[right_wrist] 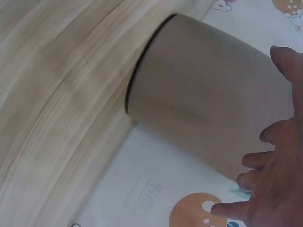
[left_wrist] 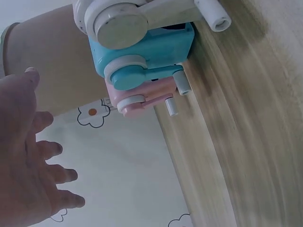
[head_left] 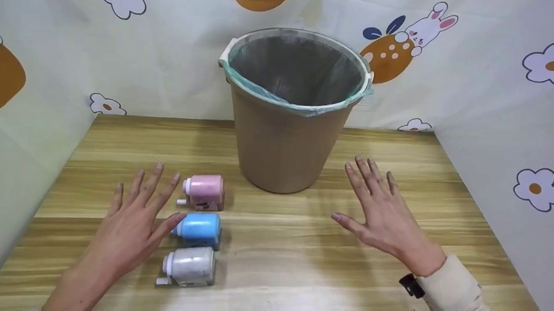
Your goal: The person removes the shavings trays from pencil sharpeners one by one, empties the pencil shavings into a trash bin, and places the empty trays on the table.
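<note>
Left hand (head_left: 129, 213) flat, fingers spread, holding nothing, thumb just beside blue sharpener (head_left: 199, 229) | pink sharpener (head_left: 204, 191), blue, grey sharpener (head_left: 189, 266) in a column left of table (head_left: 299, 254) centre, cranks partly hidden | bin (head_left: 286, 122), round, bag-lined, at back edge | right hand (head_left: 382, 214) flat, empty, wrist strap half hidden.

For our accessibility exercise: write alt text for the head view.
Two open hands, left hand and right hand, hover over a wooden table. By the left lie pink, blue and grey pencil sharpeners; behind stands a lined brown bin.
</note>
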{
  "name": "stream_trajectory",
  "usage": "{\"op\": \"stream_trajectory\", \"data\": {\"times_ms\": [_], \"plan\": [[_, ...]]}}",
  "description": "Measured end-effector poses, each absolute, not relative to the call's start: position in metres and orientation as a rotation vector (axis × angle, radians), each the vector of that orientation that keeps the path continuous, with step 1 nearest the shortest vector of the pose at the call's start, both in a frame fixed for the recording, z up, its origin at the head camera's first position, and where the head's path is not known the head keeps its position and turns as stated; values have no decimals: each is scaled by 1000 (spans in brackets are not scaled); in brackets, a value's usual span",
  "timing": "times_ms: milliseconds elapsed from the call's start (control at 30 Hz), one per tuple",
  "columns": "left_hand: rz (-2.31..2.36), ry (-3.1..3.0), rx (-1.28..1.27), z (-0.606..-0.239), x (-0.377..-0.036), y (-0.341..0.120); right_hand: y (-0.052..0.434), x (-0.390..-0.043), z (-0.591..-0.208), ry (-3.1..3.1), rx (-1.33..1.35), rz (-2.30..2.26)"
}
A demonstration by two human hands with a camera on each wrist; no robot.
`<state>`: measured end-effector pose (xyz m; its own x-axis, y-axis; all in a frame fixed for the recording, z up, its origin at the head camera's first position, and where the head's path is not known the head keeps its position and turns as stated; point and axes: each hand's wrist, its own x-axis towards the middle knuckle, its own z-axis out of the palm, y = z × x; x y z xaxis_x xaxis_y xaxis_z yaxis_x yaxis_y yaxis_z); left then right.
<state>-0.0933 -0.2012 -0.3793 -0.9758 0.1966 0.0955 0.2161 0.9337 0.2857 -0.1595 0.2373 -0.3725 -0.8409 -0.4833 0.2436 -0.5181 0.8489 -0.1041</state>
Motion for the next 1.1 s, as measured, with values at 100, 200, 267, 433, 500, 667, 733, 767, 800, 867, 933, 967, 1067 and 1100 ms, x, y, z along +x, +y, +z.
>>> {"op": "stream_trajectory", "data": {"times_ms": [100, 200, 267, 433, 500, 667, 733, 767, 800, 867, 933, 967, 1067, 1100], "plan": [[-474, -3022, -329, -379, -92, -199, 233, -157, -374, -2804, 791, 247], [-493, -3009, -352, -380, -90, -198, 228, -154, -375, -2788, 813, 240], [-516, -2986, -374, -381, -87, -199, 226, -152, -376, -2778, 832, 238], [-604, -2902, -424, -390, -80, -203, 219, -148, -377, -2742, 877, 226], [-627, -2869, -440, -394, -77, -204, 217, -146, -377, -2731, 890, 230], [-626, -2808, -451, -401, -70, -205, 209, -142, -379, -2708, 923, 255], [-627, -2817, -438, -401, -68, -204, 205, -140, -381, -2699, 940, 261], [-629, -2821, -431, -402, -67, -204, 203, -139, -382, -2694, 949, 264], [-630, -2826, -428, -402, -67, -203, 201, -138, -383, -2689, 957, 266], [-647, -2811, -430, -402, -65, -202, 196, -135, -386, -2682, 971, 277], [-669, -2774, -443, -404, -64, -200, 192, -133, -390, -2682, 985, 296], [-683, -2745, -454, -405, -63, -199, 190, -132, -391, -2686, 993, 304], [-710, -2674, -489, -408, -62, -198, 185, -130, -396, -2706, 1014, 321], [-715, -2664, -494, -409, -61, -198, 183, -129, -398, -2712, 1021, 324]]}}
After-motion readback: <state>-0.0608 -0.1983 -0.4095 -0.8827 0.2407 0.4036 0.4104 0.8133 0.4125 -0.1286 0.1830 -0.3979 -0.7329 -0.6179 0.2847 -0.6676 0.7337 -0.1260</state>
